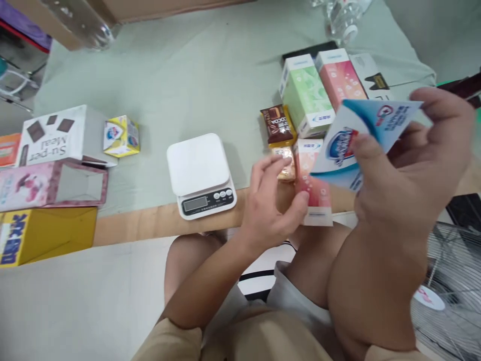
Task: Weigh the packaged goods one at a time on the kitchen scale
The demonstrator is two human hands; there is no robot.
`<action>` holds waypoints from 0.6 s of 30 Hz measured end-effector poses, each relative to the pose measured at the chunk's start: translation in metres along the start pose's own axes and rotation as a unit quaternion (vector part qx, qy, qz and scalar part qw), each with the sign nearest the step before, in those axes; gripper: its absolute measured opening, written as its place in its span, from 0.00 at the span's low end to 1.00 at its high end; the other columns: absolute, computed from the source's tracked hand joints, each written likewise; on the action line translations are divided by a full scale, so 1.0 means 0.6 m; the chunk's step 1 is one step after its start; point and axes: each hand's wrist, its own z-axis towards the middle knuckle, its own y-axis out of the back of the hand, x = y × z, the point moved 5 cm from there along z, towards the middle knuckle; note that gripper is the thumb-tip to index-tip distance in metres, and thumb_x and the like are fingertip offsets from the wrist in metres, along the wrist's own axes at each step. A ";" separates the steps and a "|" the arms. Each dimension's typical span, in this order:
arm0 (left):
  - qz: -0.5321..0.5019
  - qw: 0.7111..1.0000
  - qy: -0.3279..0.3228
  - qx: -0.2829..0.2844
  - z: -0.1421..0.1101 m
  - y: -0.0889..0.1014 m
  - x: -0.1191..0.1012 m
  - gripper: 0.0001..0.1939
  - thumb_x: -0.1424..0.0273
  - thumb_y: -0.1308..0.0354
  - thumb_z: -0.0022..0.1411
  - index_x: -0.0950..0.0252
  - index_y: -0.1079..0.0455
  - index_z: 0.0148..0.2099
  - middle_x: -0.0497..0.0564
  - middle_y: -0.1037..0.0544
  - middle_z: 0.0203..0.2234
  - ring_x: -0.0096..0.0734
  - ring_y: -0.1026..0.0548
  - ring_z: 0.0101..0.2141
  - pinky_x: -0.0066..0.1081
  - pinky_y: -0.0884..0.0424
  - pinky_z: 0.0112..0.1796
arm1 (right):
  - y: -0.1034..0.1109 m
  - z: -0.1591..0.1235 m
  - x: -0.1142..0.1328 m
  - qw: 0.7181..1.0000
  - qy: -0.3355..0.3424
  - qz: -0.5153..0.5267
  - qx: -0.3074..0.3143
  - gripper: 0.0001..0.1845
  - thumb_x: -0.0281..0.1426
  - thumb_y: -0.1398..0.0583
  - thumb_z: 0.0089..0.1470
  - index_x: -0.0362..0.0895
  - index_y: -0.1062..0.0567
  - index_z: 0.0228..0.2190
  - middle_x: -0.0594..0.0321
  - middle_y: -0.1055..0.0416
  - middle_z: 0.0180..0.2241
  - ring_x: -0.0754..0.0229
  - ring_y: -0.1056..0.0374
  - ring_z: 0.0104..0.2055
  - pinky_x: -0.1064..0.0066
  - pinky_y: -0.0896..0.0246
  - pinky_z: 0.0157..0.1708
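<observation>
Raised at the right, my right hand [409, 175] is closed on a small white and blue box [338, 145] with a logo on it, thumb pressed against its front face. The box is tilted and its back is hidden. My left hand [268, 205] is open, its thumb and fingers apart, at the table's front edge. Its thumb tip lies over a pink and white box [313, 193], and its fingertips are by a gold-wrapped snack [287, 168]. Whether they touch the wrapper, I cannot tell. Behind that lies a brown cocoa snack packet [278, 124].
A white kitchen scale [201, 170] sits mid-table. At left are a small yellow box [121, 135], a white box [56, 135], a pink box [52, 185] and a yellow box [56, 230]. Green [306, 93] and red [341, 75] cartons lie at right, plastic bottles [343, 22] behind.
</observation>
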 end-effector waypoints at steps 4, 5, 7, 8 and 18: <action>-0.065 0.992 0.069 -0.084 -0.003 0.093 0.026 0.25 0.54 0.45 0.73 0.56 0.39 0.67 0.60 0.28 0.61 0.39 0.21 0.52 0.37 0.21 0.50 | -0.129 -0.056 0.041 0.980 -0.028 0.045 0.190 0.31 0.43 0.37 0.59 0.54 0.35 0.62 0.55 0.24 0.55 0.49 0.22 0.52 0.56 0.20 0.46; -0.054 0.989 0.083 -0.107 -0.006 0.119 0.036 0.25 0.54 0.44 0.73 0.57 0.38 0.66 0.59 0.27 0.60 0.39 0.21 0.51 0.37 0.21 0.50 | -0.159 -0.070 0.046 0.974 -0.034 0.037 0.219 0.32 0.43 0.39 0.60 0.54 0.35 0.63 0.55 0.25 0.58 0.48 0.22 0.53 0.55 0.20 0.47; -0.002 0.984 0.099 -0.148 -0.014 0.172 0.057 0.22 0.54 0.44 0.74 0.59 0.34 0.63 0.58 0.23 0.57 0.39 0.21 0.52 0.37 0.23 0.51 | -0.213 -0.096 0.051 0.962 -0.046 0.032 0.267 0.34 0.44 0.41 0.62 0.53 0.36 0.66 0.54 0.29 0.63 0.48 0.23 0.55 0.56 0.20 0.46; 0.037 0.981 0.100 -0.164 -0.019 0.198 0.067 0.21 0.55 0.45 0.74 0.60 0.32 0.62 0.58 0.22 0.54 0.39 0.21 0.52 0.37 0.24 0.51 | -0.237 -0.108 0.052 0.954 -0.050 0.032 0.292 0.35 0.43 0.42 0.62 0.52 0.37 0.68 0.54 0.29 0.64 0.49 0.23 0.54 0.57 0.20 0.45; 0.270 0.950 0.114 -0.107 -0.040 0.278 0.130 0.27 0.52 0.52 0.75 0.64 0.29 0.64 0.60 0.18 0.52 0.50 0.27 0.55 0.44 0.35 0.55 | -0.337 -0.150 0.054 0.930 -0.016 -0.167 0.328 0.37 0.41 0.45 0.61 0.43 0.35 0.68 0.47 0.20 0.50 0.41 0.22 0.45 0.42 0.25 0.49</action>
